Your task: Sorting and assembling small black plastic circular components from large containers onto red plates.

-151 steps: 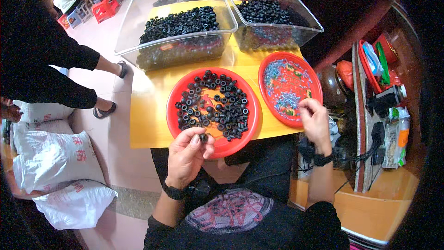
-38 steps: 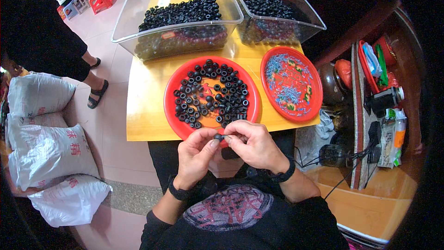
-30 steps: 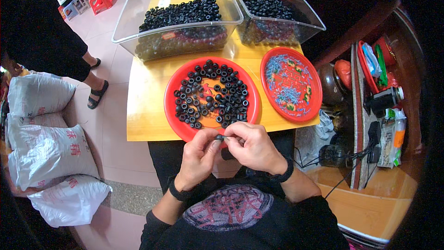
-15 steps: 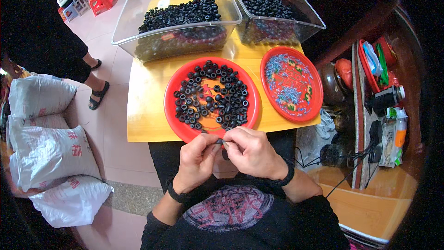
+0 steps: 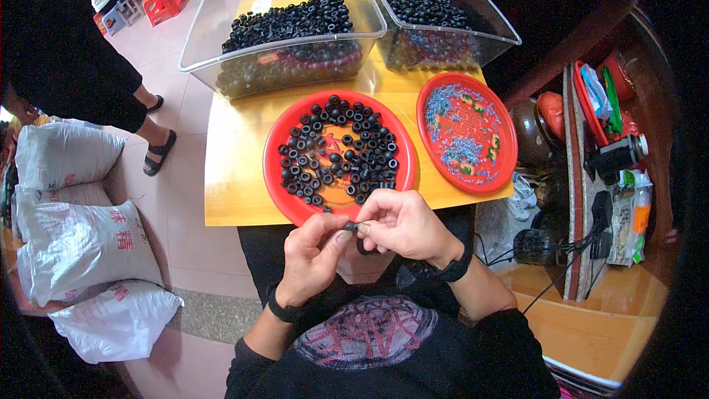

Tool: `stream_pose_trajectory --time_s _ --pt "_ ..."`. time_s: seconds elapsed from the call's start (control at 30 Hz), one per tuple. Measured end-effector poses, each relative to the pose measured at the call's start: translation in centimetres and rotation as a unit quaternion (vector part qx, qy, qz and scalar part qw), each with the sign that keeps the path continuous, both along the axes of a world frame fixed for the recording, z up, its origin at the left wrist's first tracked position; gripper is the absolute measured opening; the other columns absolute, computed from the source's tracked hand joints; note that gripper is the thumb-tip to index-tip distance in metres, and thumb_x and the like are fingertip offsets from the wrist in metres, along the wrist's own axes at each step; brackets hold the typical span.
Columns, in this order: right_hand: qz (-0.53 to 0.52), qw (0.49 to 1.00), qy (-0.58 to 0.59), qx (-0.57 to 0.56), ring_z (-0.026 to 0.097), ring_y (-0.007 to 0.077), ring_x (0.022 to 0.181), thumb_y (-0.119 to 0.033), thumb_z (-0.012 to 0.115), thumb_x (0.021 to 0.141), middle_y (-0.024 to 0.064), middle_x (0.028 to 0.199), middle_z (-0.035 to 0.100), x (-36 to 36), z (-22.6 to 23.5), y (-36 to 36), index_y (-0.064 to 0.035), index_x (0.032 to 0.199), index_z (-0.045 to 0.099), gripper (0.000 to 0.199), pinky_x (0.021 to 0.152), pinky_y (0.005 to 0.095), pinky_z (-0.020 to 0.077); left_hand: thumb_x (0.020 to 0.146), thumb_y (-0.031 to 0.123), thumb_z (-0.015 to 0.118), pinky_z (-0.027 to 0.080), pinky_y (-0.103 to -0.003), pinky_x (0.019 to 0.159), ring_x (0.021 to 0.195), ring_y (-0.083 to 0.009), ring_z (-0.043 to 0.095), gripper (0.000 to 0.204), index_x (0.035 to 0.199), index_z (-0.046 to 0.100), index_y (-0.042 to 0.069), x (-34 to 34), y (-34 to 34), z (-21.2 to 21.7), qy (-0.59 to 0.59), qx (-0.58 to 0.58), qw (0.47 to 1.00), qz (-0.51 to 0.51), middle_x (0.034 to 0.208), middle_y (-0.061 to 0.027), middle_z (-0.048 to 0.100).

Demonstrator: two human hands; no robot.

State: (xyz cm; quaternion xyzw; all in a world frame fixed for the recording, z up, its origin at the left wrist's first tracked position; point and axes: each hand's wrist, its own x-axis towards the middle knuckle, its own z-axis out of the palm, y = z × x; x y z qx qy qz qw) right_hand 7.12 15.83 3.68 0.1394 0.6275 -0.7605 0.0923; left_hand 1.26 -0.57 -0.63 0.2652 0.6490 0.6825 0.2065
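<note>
Just over the near rim of a round red tray (image 5: 275, 193), my two hands meet at a small black ring-shaped piece (image 5: 350, 227). My left hand (image 5: 313, 255) pinches it between thumb and forefinger. My right hand (image 5: 406, 227) is closed against the piece's other side; whatever tiny thing its fingertips may hold is too small to make out. Many loose black ring-like pieces (image 5: 360, 155) lie in the tray. Farther right, a second red tray (image 5: 504, 177) carries scattered tiny blue and clear bits (image 5: 463, 150).
Two clear plastic bins (image 5: 292, 66) (image 5: 450, 43) full of black pieces stand at the back of the yellow table (image 5: 229, 177). White sacks (image 5: 92, 244) are stacked on the floor at left, near a standing person's legs (image 5: 151, 151). Shelves with cables (image 5: 583, 240) are at right.
My right hand has shifted slightly and turned, its fingers now more raised at the black piece. The left hand stays nearly in place, still pinching it.
</note>
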Motion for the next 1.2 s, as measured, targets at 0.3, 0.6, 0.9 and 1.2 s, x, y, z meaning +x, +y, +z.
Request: stream_pose_trajectory --time_s 0.3,0.6,0.9,1.2 --pt "-0.014 0.914 0.232 0.331 0.060 0.0171 0.062 0.004 0.053 0.077 0.0092 0.072 0.058 0.0 -2.0 -1.1 0.0023 0.083 0.055 0.007 0.054 0.0275 0.0473 0.077 -0.004 0.060 0.047 -0.022 0.064 0.071 -0.0090 0.058 0.014 0.090 0.059 -0.004 -0.4 0.0 0.7 0.076 -0.060 0.995 0.005 0.078 -0.0055 0.062" --pt "0.006 0.981 0.134 0.137 0.057 0.0073 0.064 0.003 0.050 0.082 0.0029 0.072 0.057 -0.6 -3.2 -0.6 0.0023 0.086 0.055 0.007 0.054 0.0232 0.0469 0.076 -0.003 0.061 0.047 -0.023 0.062 0.068 -0.0107 0.058 0.011 0.087 0.059 -0.004 -0.1 0.4 0.7 0.121 -0.066 0.989 0.050 0.076 -0.0066 0.062" --pt "0.015 0.997 0.069 -0.003 0.057 0.0072 0.061 -0.002 0.055 0.082 0.0029 0.069 0.058 -0.8 -2.7 0.3 -0.0002 0.082 0.055 0.002 0.053 0.0206 0.0468 0.079 -0.002 0.057 0.044 -0.022 0.063 0.069 -0.0098 0.055 0.011 0.090 0.057 -0.004 -0.1 0.6 0.8 0.045 -0.043 0.998 0.021 0.077 -0.0048 0.059" --pt "0.080 0.983 0.045 -0.158 0.061 0.0103 0.070 -0.010 0.056 0.086 0.0071 0.093 0.061 -0.1 -5.1 1.6 0.0018 0.105 0.054 0.022 0.059 0.0225 0.0517 0.075 -0.005 0.057 0.039 -0.023 0.071 0.080 -0.0132 0.047 0.017 0.092 0.058 -0.001 -0.1 0.9 0.2 0.191 -0.068 0.979 0.007 0.089 -0.0060 0.048"
